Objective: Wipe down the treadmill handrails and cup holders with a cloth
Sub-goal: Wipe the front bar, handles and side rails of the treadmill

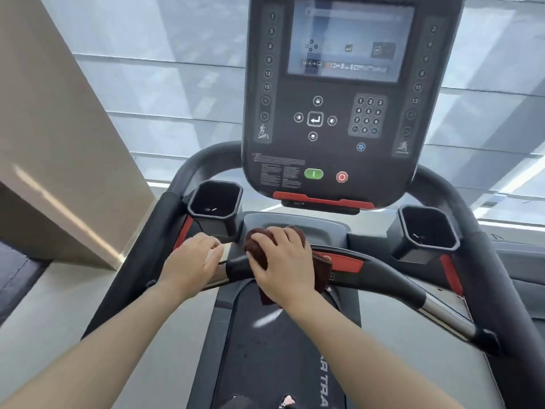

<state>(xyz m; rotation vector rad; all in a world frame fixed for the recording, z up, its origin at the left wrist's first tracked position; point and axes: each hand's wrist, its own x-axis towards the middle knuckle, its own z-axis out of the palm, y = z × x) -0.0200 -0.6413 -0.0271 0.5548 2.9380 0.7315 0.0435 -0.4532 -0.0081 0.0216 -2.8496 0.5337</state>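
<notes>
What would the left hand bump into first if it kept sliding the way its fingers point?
Probably the brown cloth under the right hand on the front handrail. The left hand points rightward along that bar, though depth is hard to judge.

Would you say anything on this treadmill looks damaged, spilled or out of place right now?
Nothing stands out. The right hand presses the dark red cloth on the front handrail, the left hand rests beside it, and both cup holders look intact.
</notes>
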